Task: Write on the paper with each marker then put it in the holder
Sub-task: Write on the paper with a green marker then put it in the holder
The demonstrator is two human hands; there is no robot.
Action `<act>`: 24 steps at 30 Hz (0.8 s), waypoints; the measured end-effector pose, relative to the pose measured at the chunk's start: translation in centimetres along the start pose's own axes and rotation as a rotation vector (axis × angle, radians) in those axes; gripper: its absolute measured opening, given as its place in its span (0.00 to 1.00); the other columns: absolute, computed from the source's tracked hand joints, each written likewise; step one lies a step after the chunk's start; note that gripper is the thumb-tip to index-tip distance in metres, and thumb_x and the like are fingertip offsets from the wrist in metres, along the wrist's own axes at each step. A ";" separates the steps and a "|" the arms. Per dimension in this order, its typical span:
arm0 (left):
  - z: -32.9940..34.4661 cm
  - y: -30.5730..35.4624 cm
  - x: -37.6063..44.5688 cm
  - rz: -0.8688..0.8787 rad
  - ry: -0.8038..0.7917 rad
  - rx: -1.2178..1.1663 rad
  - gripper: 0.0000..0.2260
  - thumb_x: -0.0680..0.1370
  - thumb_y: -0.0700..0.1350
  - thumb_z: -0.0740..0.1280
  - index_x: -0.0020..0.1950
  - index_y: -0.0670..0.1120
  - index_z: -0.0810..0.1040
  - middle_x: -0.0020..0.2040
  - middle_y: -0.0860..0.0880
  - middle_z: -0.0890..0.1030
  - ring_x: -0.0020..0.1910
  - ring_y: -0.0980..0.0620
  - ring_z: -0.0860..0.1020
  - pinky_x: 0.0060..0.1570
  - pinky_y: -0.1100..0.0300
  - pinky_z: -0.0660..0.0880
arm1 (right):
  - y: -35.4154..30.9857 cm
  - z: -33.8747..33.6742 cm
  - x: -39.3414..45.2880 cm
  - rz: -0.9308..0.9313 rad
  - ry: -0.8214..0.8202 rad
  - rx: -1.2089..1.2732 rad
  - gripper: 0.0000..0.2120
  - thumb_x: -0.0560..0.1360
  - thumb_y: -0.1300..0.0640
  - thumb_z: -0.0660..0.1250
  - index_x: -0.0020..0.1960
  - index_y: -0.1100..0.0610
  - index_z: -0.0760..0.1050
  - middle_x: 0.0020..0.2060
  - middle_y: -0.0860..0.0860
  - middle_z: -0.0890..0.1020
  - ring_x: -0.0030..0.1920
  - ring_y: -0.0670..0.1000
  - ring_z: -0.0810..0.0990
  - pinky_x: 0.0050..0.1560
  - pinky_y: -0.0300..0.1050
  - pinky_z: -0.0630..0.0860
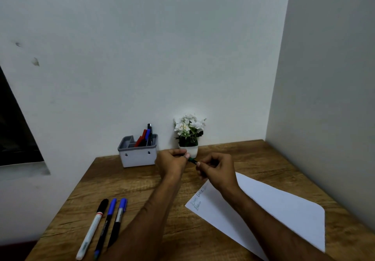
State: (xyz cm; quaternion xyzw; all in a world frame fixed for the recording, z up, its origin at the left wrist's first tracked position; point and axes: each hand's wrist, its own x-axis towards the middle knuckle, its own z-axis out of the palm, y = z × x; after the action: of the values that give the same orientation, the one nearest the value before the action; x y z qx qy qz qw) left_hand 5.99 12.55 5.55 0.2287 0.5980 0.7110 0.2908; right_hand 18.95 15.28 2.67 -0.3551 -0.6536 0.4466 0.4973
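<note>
Both hands meet above the wood-grain worktop [125, 181], each curled round one end of a slim green marker [192, 160]: left hand [171, 162] pinching the far end, right hand [216, 170] the near end. A flat white paper [274, 210] with faint handwriting lies at right. The grey, boxy plastic holder [138, 155] by the wall has three markers standing in it; three more markers [105, 224] lie at left

Left hand [172, 162] and right hand [215, 170] pinch together.
</note>
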 end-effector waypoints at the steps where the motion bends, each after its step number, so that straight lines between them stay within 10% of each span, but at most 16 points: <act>1: 0.0 0.0 0.0 0.019 0.008 0.019 0.08 0.69 0.40 0.78 0.47 0.44 0.87 0.45 0.48 0.86 0.37 0.59 0.78 0.34 0.77 0.67 | 0.1 0.1 0.1 0.002 0.001 0.013 0.06 0.74 0.71 0.73 0.39 0.66 0.82 0.31 0.60 0.84 0.29 0.50 0.83 0.31 0.43 0.80; 7: -1.0 0.6 0.3 0.189 0.066 0.172 0.10 0.70 0.36 0.77 0.50 0.44 0.85 0.45 0.50 0.85 0.37 0.66 0.77 0.36 0.74 0.73 | 0.3 1.6 0.4 0.000 -0.013 0.061 0.02 0.74 0.71 0.74 0.44 0.69 0.81 0.35 0.62 0.85 0.32 0.53 0.84 0.35 0.48 0.84; 14: -3.6 0.2 0.7 0.040 -0.033 -0.043 0.08 0.76 0.39 0.72 0.53 0.38 0.81 0.44 0.42 0.85 0.41 0.48 0.85 0.39 0.59 0.82 | 0.3 4.3 1.6 0.013 -0.056 0.052 0.01 0.76 0.70 0.73 0.47 0.67 0.81 0.40 0.63 0.86 0.37 0.61 0.87 0.40 0.55 0.86; 24: -9.2 1.6 3.7 0.383 0.114 0.352 0.11 0.68 0.46 0.79 0.45 0.43 0.84 0.37 0.50 0.84 0.38 0.55 0.83 0.41 0.58 0.81 | -1.3 10.3 2.6 -0.158 -0.191 -0.378 0.07 0.75 0.57 0.75 0.53 0.55 0.86 0.46 0.48 0.88 0.46 0.44 0.85 0.52 0.44 0.83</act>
State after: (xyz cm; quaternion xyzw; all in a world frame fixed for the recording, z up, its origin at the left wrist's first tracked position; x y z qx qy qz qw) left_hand -3.10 8.33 5.41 0.3445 0.6736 0.6499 0.0727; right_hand 8.29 14.76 3.64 -0.3458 -0.7956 0.3076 0.3911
